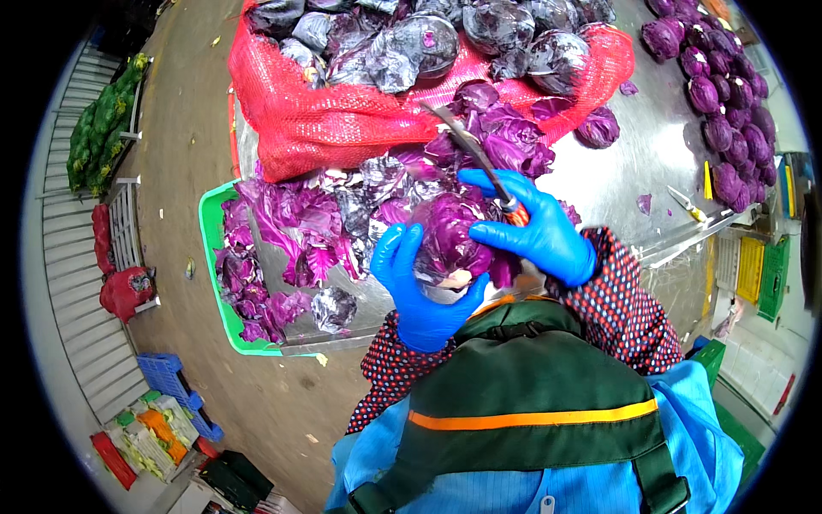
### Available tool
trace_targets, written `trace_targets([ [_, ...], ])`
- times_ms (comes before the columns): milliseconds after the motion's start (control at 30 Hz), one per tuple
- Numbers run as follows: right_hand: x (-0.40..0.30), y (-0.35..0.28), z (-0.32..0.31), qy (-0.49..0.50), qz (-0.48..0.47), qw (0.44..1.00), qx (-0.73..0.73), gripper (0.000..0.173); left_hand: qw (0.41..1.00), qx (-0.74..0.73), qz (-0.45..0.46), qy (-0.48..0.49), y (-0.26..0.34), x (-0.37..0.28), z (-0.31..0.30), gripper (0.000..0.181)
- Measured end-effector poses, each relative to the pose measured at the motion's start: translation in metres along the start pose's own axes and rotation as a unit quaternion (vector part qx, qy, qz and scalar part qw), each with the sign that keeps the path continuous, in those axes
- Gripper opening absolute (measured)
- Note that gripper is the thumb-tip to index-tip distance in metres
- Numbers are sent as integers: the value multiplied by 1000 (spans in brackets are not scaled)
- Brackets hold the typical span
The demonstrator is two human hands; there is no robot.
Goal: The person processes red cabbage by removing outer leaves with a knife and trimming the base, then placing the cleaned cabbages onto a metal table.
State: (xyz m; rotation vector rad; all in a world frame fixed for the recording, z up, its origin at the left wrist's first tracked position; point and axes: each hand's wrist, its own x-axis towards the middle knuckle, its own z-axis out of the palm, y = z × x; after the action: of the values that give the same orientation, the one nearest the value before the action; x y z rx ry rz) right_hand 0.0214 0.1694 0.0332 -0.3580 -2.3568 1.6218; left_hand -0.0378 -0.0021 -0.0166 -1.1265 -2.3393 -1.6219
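Note:
A red cabbage head (453,234) with a pale cut stem end sits between my two blue-gloved hands, above the steel table. My left hand (427,283) cups it from the left and near side, fingers spread around it. In my right hand (539,231) is a knife (474,151) with a curved dark blade and a red handle; the blade points up and away to the left. My right thumb also rests against the cabbage. Loose purple outer leaves (295,218) lie left of the cabbage, and more leaves (507,138) are heaped just beyond it.
A red mesh sack (334,125) lies across the far side, with several dark unpeeled cabbages (424,48) on it. Cleaned cabbages (732,122) line the right. A green crate (215,276) holding leaves stands at the table's left end. Another knife (687,204) lies near the right edge.

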Motion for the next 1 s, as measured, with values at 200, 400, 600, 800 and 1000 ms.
trace_targets([
  [200, 0, 2, -24, -152, 169, 974, 7, 26, 992, -71, -24, -103, 10, -4, -12, 92],
  [400, -1, 36, -22, -28, 322, 903, 284, 22, 940, -280, -157, -111, 15, -16, -16, 90],
  [600, -12, -7, -6, -119, 269, 879, 376, 62, 999, -19, -16, 21, 1, -7, -4, 93],
  [800, -24, 6, 1, -102, 253, 909, 313, 75, 986, -40, -51, -151, 6, 17, -32, 67],
  [1000, -32, 10, 0, -144, 209, 922, 291, 71, 954, 133, -1, -267, 10, 37, -44, 27],
])
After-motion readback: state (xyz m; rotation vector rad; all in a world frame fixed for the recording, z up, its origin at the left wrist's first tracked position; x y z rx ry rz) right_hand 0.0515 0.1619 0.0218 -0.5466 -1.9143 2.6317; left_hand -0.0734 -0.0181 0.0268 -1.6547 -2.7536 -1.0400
